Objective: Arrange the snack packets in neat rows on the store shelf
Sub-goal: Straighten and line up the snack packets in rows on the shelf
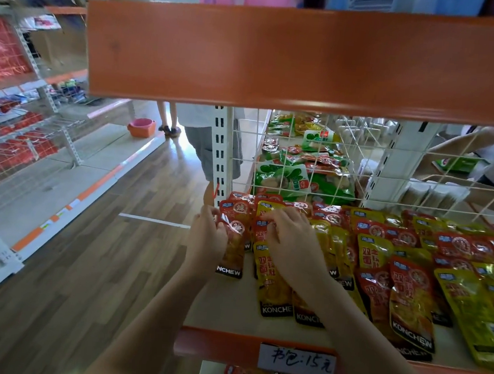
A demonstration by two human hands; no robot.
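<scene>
From the head camera, the left hand (207, 237) grips the left edge of a red snack packet (234, 240) at the far left end of the shelf (222, 302), its fingertips curled round the wrapper. Just to its right, the right hand (291, 245) lies palm down with fingers spread over a yellow packet (271, 276) and the red ones above it; whether those fingers pinch anything is hidden under the palm.

More red and yellow packets (410, 293) spread out to the right of the right hand, overlapping loosely, and the farthest ones are cut off by the picture's edge. The orange board (282, 54) overhead blocks everything above the hands. Behind a white wire grid (347, 166) past the fingertips lie green packets (285, 178), partly blurred.

The shelf is pale with an orange front lip carrying a handwritten price label (296, 362). Left of the left hand runs a wood-pattern floor (98, 248), with a person's legs (210, 150) standing further along the aisle.
</scene>
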